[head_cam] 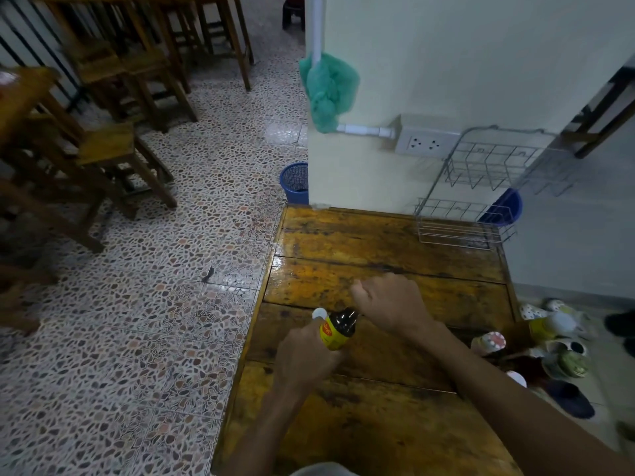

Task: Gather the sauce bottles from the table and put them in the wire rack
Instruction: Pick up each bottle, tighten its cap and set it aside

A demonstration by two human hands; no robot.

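Observation:
My left hand (pixel 302 359) grips a dark sauce bottle (pixel 338 329) with a yellow label, tilted just above the wooden table (pixel 378 242). A small white cap (pixel 319 313) shows beside my left fingers. My right hand (pixel 388 300) is curled over the bottle's neck, and the top of the bottle is hidden under it. The wire rack (pixel 481 204) stands with nothing in it at the table's far right corner, against the wall. Several more sauce bottles stand by the table's right edge, among them one with a pink cap (pixel 489 341) and a yellow one with a white cap (pixel 549 324).
A wall socket (pixel 426 143) sits on the wall left of the rack, and a blue bucket (pixel 505 207) shows behind it. A blue waste basket (pixel 294 182) stands on the floor by the table's far left corner. Wooden stools (pixel 113 146) fill the left. Shoes (pixel 570 398) lie on the floor at right.

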